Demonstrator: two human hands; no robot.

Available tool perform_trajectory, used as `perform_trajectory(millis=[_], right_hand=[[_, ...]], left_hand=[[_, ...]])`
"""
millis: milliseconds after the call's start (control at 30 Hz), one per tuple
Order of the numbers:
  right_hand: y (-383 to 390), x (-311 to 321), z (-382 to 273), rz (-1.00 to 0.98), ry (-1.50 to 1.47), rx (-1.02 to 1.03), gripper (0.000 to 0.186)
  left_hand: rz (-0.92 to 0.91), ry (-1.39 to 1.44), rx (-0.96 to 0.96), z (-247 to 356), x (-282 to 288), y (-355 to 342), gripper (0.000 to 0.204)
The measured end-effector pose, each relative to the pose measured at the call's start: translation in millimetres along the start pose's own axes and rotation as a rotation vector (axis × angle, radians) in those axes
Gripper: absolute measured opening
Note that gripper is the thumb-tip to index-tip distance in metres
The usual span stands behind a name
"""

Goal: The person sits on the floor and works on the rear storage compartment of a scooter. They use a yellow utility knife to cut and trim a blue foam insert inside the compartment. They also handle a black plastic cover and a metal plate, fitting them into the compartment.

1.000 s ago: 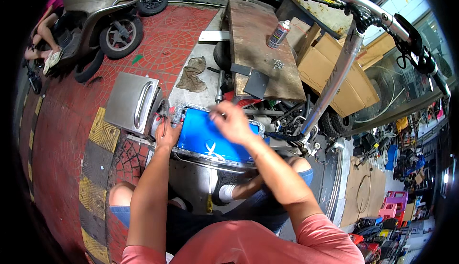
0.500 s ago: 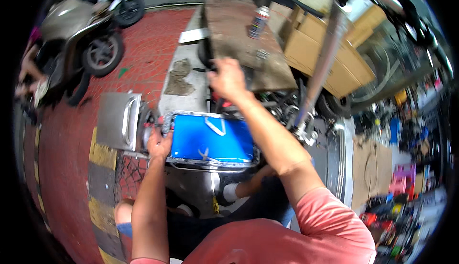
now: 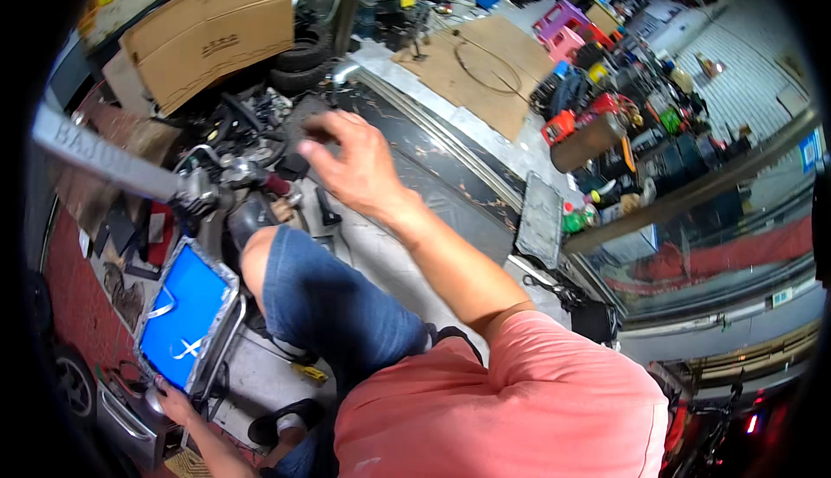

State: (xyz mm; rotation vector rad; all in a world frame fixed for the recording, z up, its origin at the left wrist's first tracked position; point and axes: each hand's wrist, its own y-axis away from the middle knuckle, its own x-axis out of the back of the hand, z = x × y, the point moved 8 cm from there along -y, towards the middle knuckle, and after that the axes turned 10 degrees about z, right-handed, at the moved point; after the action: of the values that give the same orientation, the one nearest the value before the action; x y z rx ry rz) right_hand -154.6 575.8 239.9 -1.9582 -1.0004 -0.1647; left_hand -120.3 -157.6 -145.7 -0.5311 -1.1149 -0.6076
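My left hand (image 3: 176, 402) is at the lower corner of a rectangular panel (image 3: 180, 309) with a bright blue face and a grey, uneven rim. Its fingers are closed around that corner, though partly hidden. Two pale marks, one bent and one crossed, show on the blue. Farther right, my right hand (image 3: 357, 164) hovers in the air above my knee, slightly blurred, fingers apart and loosely bent, with nothing visible in it. Below and left of it is a heap of dark and metal mechanical parts (image 3: 247, 171).
A metal tube (image 3: 108, 162) crosses at the left. A silver box with a handle (image 3: 125, 422) stands by my left hand. Cardboard (image 3: 216, 37), tyres (image 3: 303, 58) and a grey tray (image 3: 539, 218) lie around. A yellow-handled tool (image 3: 309, 372) is on the floor near my foot.
The view has turned to the right. My right hand has moved from beside the brown workbench to above the floor on my right. My left hand stays at the blue panel's edge.
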Motion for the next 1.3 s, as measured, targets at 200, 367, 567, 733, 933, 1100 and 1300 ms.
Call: perform_trajectory(millis=[200, 367, 567, 733, 933, 1100, 1300], right_hand=[[157.8, 153.3, 179.1, -0.166, 0.359, -0.414, 0.039], [293.5, 262.1, 262.6, -0.242, 0.347, -0.806, 0.044], [475.7, 375.6, 344.3, -0.243, 0.335, -1.131, 0.049], [646.6, 473.3, 388.8, -0.076, 0.629, -1.339, 0.051], [799.8, 504.8, 405.7, -0.225, 0.489, -1.593, 0.047], [965.2, 555.4, 408.6, -0.718, 0.378, -1.687, 0.046], [1057.3, 708.4, 346.6, -0.484, 0.126, -2.312, 0.026]], left_hand=[[0.13, -0.177, 0.112, 21.0, 21.2, 45.1, 0.092], [0.05, -0.185, 0.147, 110.2, 40.3, 93.2, 0.095], [0.088, 0.07, 0.001, 239.1, 63.1, 140.8, 0.092], [-0.081, 0.071, -0.28, 335.8, 50.6, 229.8, 0.078], [-0.113, 0.126, -0.276, 350.4, 74.4, 302.1, 0.073], [-0.19, 0.192, -0.206, 356.4, 47.8, 367.1, 0.068], [-0.224, 0.301, -0.001, 311.3, 69.6, 415.8, 0.063]])
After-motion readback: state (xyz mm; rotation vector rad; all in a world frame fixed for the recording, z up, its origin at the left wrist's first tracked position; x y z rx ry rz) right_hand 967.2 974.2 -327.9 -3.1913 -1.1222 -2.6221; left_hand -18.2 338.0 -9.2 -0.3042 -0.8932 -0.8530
